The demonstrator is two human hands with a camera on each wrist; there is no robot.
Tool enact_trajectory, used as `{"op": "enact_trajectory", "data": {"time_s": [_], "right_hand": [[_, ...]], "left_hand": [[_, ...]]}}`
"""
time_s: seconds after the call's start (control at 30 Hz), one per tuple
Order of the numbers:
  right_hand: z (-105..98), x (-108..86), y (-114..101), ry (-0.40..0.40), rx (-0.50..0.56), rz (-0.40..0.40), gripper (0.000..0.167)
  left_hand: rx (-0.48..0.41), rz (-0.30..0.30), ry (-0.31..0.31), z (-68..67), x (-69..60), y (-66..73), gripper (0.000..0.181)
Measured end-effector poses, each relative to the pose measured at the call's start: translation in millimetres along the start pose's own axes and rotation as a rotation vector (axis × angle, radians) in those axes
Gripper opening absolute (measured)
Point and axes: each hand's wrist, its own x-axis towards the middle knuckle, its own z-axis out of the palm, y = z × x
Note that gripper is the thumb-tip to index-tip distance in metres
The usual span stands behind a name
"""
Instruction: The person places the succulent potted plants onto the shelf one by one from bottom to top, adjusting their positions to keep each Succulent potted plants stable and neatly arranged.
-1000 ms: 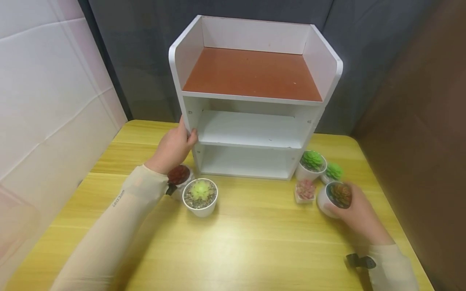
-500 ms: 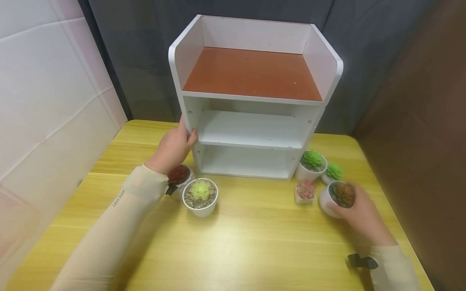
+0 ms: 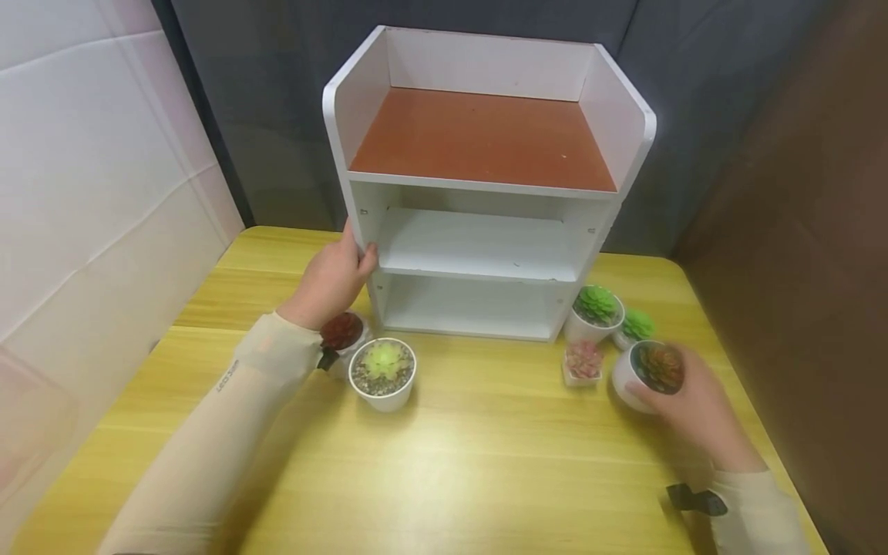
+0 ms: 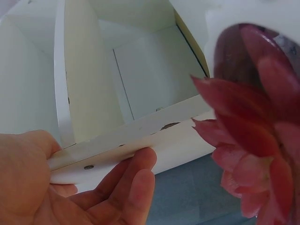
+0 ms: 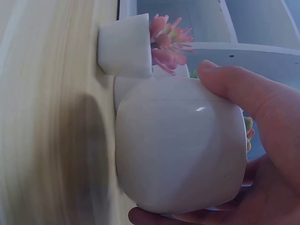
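My left hand [image 3: 329, 277] grips the left side panel of a white shelf unit [image 3: 479, 185], thumb on the inner side and fingers outside, as the left wrist view shows. Below that wrist sits a dark red potted succulent [image 3: 342, 331], partly hidden by the sleeve; its red leaves [image 4: 253, 140] loom large in the left wrist view. My right hand [image 3: 701, 405] holds a round white pot with a green-and-orange succulent [image 3: 657, 368], thumb on one side and fingers around the other. In the right wrist view the white pot [image 5: 180, 145] looks very close to the table; contact is unclear.
A yellow-green potted succulent [image 3: 383, 370] stands front left of the unit. Right of it stand a pink succulent in a square pot [image 3: 583, 362], a green succulent in a white pot [image 3: 593, 312] and another green one [image 3: 634, 327]. The wooden table [image 3: 472, 462] ends near dark curtains.
My right hand has shifted slightly to the right with the potted succulent in its grip. The left hand keeps its hold on the shelf unit.
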Motion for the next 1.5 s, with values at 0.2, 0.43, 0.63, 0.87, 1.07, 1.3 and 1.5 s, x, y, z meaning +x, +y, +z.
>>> {"op": "enact_trajectory", "data": {"time_s": [0.2, 0.43, 0.63, 0.87, 1.07, 1.3, 1.5], "right_hand": [[-6, -2.1, -8, 0.010, 0.004, 0.003, 0.106], [-10, -4.1, -15, 0.020, -0.004, -0.006, 0.105], [-12, -4.2, -17, 0.037, -0.011, -0.029, 0.104], [-17, -4.9, -21, 0.066, -0.003, -0.065, 0.100], [-21, -6.9, -28, 0.071, -0.003, -0.085, 0.100], [-25, -7.7, -35, 0.069, 0.004, -0.092, 0.100], [-26, -8.0, -41, 0.055, -0.012, -0.094, 0.098]], "left_hand": [[-0.008, -0.011, 0.000, 0.4, -0.3, -0.2, 0.066], [-0.006, -0.015, 0.000, 0.7, -0.6, -0.1, 0.066], [0.002, -0.013, 0.007, 0.4, -1.3, 0.3, 0.066], [0.005, 0.001, 0.012, 0.2, -1.4, 0.1, 0.065], [0.010, 0.004, 0.014, 0.6, -0.8, -0.1, 0.065], [0.011, -0.006, 0.001, -0.2, -1.0, 1.1, 0.066], [0.007, -0.011, -0.001, -0.6, -1.4, 1.8, 0.067]]}}
